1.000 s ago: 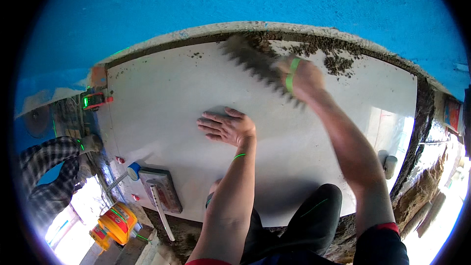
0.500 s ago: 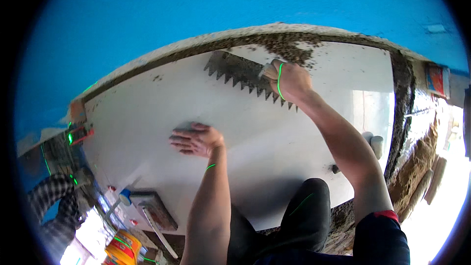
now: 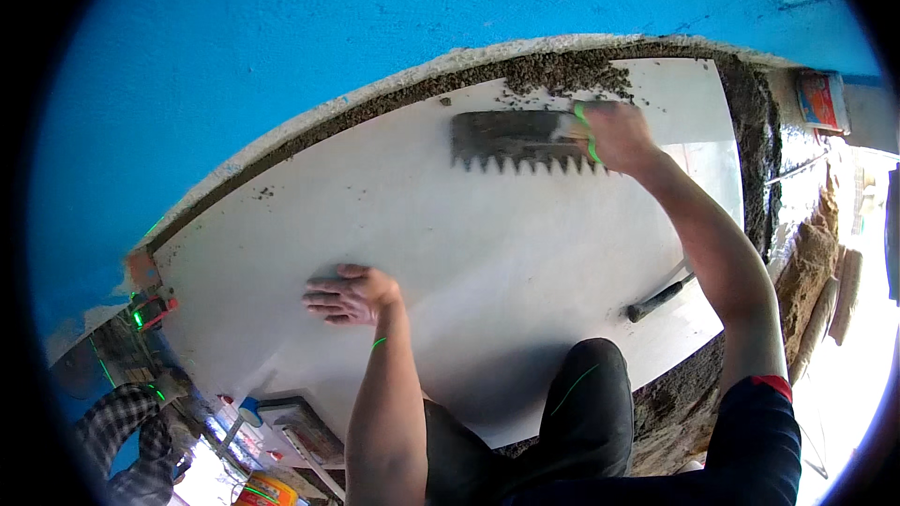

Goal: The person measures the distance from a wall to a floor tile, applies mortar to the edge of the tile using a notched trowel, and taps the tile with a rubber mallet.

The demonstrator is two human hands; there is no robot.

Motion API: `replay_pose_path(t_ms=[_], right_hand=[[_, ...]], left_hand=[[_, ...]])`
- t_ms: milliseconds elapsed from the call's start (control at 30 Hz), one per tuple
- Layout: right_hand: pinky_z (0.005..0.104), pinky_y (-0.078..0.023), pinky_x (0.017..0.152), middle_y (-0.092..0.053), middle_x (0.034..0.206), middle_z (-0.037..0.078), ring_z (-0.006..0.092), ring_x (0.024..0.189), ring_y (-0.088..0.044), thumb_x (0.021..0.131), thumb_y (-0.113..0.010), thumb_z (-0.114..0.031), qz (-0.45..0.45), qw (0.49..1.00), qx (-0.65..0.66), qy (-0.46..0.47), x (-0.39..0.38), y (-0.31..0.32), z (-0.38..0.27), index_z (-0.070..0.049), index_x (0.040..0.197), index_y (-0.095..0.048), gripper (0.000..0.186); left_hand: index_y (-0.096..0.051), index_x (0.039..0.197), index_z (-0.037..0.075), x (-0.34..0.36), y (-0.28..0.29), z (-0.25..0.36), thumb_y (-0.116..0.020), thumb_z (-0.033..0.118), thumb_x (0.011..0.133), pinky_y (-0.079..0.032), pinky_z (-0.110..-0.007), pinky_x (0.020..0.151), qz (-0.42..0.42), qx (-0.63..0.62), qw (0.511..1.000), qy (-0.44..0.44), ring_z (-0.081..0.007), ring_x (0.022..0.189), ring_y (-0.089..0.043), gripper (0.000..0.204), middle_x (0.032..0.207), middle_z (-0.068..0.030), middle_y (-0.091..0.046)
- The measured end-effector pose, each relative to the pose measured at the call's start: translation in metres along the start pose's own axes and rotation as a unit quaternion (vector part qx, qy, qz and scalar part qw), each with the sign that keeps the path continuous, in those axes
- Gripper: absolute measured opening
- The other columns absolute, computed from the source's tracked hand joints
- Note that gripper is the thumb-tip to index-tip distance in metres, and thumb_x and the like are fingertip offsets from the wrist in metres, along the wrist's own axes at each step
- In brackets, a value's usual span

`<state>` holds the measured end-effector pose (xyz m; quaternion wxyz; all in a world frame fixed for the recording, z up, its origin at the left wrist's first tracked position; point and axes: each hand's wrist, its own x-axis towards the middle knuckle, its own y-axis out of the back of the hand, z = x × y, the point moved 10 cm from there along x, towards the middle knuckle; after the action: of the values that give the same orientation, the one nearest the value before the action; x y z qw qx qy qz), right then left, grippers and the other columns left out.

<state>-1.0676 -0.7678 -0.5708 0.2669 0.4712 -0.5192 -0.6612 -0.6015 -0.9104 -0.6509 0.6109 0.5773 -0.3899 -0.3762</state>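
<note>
Notched trowel [image 3: 511, 139]: near the white slab's [image 3: 525, 244] far edge; best kept level, smooth edge toward the mortar crumbs [image 3: 562, 75].
Right hand [image 3: 619, 136]: closed around it.
Left hand [image 3: 352, 296]: palm down, fingers extended, empty.

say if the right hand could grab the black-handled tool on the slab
Probably not: the right hand is gripping the notched trowel. Otherwise the way seems free, as the black handle lies uncovered on the white slab.
</note>
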Motion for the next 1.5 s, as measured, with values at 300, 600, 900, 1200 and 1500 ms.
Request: replay_pose_path(t_ms=[300,600,900,1200,1500], right_hand=[[0.0453,-0.055,0.067,-0.068,0.086,0.013,0.0285,0.081,-0.069,0.088,-0.061,-0.012,0.097,0.991,-0.081,0.049,0.073,0.046,0.0,-0.008,0.103,-0.061,0.015],[0.0508,-0.05,0.07,-0.064,0.086,0.017,0.0376,0.085,-0.065,0.08,-0.074,-0.016,0.17,0.981,0.002,0.091,0.047,0.031,0.098,-0.008,0.094,-0.058,0.023],[0.0499,-0.051,0.079,-0.065,0.097,0.019,0.0386,0.092,-0.065,0.083,-0.065,-0.011,0.07,0.994,-0.066,-0.049,0.012,0.055,0.167,-0.006,0.11,-0.059,0.028],[0.0458,-0.054,0.072,-0.069,0.09,0.011,0.0337,0.086,-0.068,0.077,-0.072,-0.024,-0.081,0.995,0.055,-0.006,-0.035,-0.027,0.028,-0.02,0.111,-0.06,0.037],[0.0457,-0.054,0.063,-0.068,0.076,0.014,0.0355,0.072,-0.067,0.073,-0.076,-0.03,0.109,0.988,0.067,-0.088,-0.036,-0.026,0.237,-0.011,0.092,-0.063,0.03]], left_hand=[[-0.013,0.154,-0.001,-0.002,0.0,0.005,-0.028,0.043,0.099,-0.011,-0.055,0.117,-0.008,-0.002,1.0,-0.005,-0.0406,0.149,-0.01,0.072,0.159,-0.028,-0.008],[-0.012,0.154,-0.001,-0.008,0.005,0.012,-0.029,0.043,0.099,-0.011,-0.055,0.117,-0.02,-0.002,1.0,-0.015,-0.0406,0.149,-0.009,0.072,0.159,-0.0285,-0.008],[-0.014,0.154,0.0,0.006,0.007,0.001,-0.029,0.043,0.099,-0.013,-0.055,0.117,0.008,0.023,1.0,-0.01,-0.0401,0.149,-0.011,0.071,0.159,-0.0268,-0.011],[-0.018,0.155,0.004,0.008,-0.003,-0.008,-0.028,0.044,0.1,-0.01,-0.052,0.118,0.016,0.023,1.0,-0.011,-0.0371,0.149,-0.013,0.068,0.16,-0.0241,-0.014],[-0.019,0.153,0.001,-0.006,-0.008,0.011,-0.027,0.046,0.101,-0.011,-0.054,0.118,-0.019,0.014,0.999,-0.03,-0.0374,0.149,-0.012,0.07,0.159,-0.025,-0.014]])
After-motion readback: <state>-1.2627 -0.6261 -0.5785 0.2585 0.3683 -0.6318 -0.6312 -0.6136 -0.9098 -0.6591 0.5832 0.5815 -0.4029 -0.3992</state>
